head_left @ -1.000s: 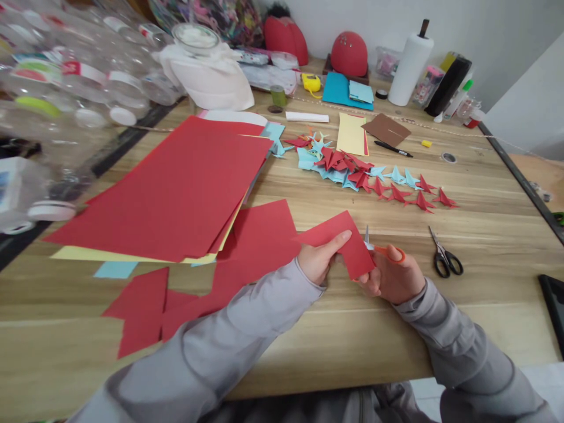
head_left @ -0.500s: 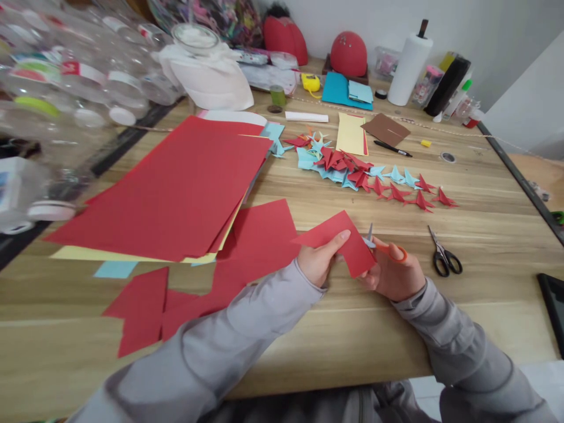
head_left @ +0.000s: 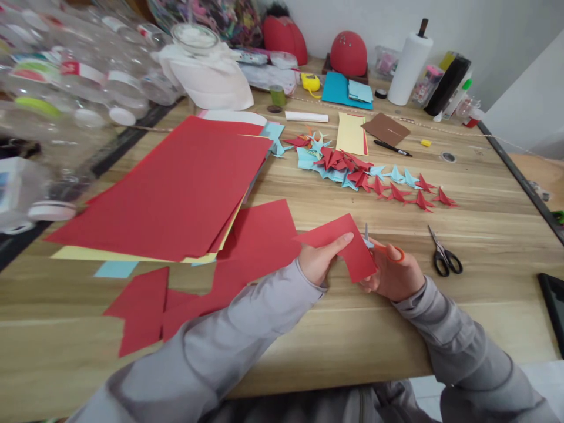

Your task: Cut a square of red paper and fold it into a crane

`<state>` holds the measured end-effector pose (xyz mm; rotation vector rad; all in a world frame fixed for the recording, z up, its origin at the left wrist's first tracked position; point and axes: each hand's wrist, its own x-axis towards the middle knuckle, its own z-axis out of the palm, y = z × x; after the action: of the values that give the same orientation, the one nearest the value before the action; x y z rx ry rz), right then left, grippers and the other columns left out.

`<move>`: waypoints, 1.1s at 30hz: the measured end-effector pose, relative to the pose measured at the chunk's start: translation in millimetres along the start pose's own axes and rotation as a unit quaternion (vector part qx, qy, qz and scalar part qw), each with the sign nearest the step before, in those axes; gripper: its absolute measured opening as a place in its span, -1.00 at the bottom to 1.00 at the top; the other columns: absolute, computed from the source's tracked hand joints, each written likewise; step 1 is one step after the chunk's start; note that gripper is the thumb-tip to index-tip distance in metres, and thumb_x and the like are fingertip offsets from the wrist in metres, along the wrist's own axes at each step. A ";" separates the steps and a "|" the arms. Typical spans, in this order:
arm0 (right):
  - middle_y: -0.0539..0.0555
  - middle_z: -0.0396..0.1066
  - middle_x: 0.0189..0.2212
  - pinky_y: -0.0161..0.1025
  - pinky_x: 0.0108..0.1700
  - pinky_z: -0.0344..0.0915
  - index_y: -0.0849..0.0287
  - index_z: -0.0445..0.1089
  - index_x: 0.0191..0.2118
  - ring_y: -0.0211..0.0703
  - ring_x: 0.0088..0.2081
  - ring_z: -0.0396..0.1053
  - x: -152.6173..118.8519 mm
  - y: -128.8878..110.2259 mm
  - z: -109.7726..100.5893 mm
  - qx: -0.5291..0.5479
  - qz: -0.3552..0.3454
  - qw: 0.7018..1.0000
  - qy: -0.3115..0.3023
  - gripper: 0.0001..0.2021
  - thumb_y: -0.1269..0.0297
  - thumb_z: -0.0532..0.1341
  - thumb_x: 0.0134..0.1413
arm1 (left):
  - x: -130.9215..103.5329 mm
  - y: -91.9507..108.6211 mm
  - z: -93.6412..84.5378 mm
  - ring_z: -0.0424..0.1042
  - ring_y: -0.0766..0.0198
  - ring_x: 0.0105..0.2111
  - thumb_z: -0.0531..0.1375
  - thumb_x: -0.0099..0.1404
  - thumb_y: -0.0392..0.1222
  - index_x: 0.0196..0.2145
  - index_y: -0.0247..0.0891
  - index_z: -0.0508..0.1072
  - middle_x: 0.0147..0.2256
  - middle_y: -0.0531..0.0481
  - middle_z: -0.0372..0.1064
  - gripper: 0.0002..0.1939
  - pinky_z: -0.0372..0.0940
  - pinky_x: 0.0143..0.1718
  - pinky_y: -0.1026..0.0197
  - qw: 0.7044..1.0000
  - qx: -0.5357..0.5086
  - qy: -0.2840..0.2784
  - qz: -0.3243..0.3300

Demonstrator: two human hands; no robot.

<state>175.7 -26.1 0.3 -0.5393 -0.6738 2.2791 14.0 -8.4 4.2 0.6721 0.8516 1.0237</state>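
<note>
A piece of red paper [head_left: 337, 236] is pinched in my left hand [head_left: 318, 259], its thumb lying on top. My right hand [head_left: 396, 271] holds orange-handled scissors [head_left: 393, 252] with the fingers through the handle; their blades meet the paper's right edge. Some fingertips of my right hand are hidden under the paper's lower corner. Left of my hands lie a larger red sheet [head_left: 264, 241] and cut red pieces [head_left: 143, 305]. Black-handled scissors [head_left: 445, 258] rest on the table to the right.
A stack of large red sheets [head_left: 176, 188] covers the table's left part. Folded red and blue paper cranes [head_left: 343, 167] stretch across the middle. Plastic bottles [head_left: 83, 76] crowd the left edge. A black pen [head_left: 393, 148] and brown paper [head_left: 386, 129] lie farther back.
The red paper has shifted slightly down and right and turned a little. The scissors have moved slightly, and their blades look closer together.
</note>
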 end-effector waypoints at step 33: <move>-0.08 0.40 -0.48 -0.35 -0.49 0.14 0.02 0.28 -0.22 -0.30 -0.55 0.32 2.9 -1.6 10.2 -0.003 -0.005 0.997 0.071 -0.56 -0.15 0.24 -0.16 | 5.0 1.7 2.0 0.23 0.45 -0.71 0.39 -0.14 -0.10 -0.63 -0.35 0.39 -0.70 0.08 0.30 -0.70 0.10 -0.72 0.37 0.994 -0.048 0.096 0.038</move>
<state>169.0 -26.2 8.6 -0.6926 -0.6113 2.2060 16.3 -3.3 5.2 0.5344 0.9421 1.2049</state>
